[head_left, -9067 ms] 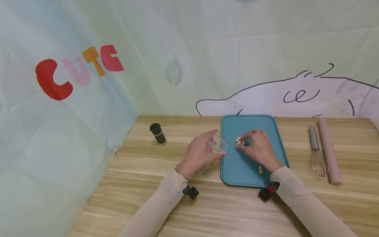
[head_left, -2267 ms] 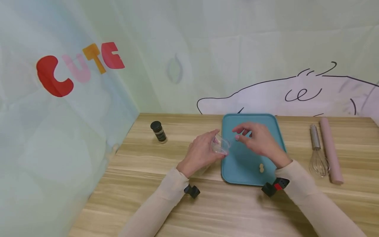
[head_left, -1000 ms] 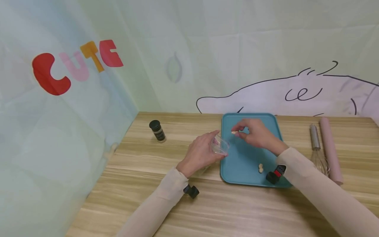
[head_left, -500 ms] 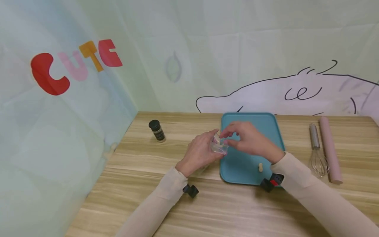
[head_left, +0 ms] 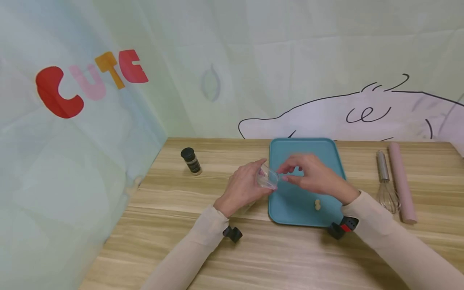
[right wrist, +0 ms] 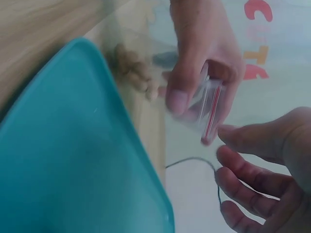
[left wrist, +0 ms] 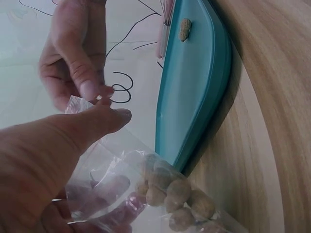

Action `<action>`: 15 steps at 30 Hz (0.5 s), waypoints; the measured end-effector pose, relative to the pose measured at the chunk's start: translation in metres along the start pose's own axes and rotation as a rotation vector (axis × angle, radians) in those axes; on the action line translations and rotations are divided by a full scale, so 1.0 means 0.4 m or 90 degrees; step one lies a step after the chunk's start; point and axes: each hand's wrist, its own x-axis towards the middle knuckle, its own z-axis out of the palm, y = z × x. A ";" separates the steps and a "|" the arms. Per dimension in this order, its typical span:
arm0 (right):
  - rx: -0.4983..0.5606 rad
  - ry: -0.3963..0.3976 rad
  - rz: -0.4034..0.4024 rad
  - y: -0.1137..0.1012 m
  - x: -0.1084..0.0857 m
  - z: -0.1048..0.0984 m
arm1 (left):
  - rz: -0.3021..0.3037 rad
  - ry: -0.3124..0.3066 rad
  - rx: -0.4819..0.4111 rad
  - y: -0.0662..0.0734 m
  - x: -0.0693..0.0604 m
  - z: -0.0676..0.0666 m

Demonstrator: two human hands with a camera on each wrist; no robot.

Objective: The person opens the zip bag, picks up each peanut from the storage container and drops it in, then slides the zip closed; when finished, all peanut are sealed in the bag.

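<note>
My left hand [head_left: 243, 186] grips a clear zip-lock bag [left wrist: 114, 170] by its top, the mouth spread toward the tray. Several unshelled peanuts [left wrist: 177, 196] lie low inside the bag. Just to the right of that mouth is my right hand [head_left: 308, 174], thumb and fingers apart. No object shows between its fingertips in the right wrist view. Below both hands lies a blue tray [head_left: 293, 209], with one peanut [head_left: 317, 204] near its front right part.
At the left on the wooden table [head_left: 217, 161] stands a black-capped seasoning jar [head_left: 191, 161]. Right of the tray lie a wire whisk [head_left: 386, 181] and a pink rolling pin [head_left: 402, 183]. A printed cloth [head_left: 224, 80] hangs behind the table.
My right hand brought a peanut from above the tray to the bag's mouth, then drew back slightly right without it. Earlier peanuts by that hand are gone from the tray. The left hand stayed put.
</note>
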 end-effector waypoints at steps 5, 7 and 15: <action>-0.010 -0.059 -0.011 0.036 -0.044 -0.013 | 0.005 0.007 0.002 0.002 0.002 0.000; -0.010 -0.094 -0.009 0.055 -0.067 -0.020 | 0.005 0.009 0.000 0.003 0.003 0.000; -0.010 -0.201 0.000 0.127 -0.159 -0.034 | -0.003 0.005 0.004 0.006 0.003 0.001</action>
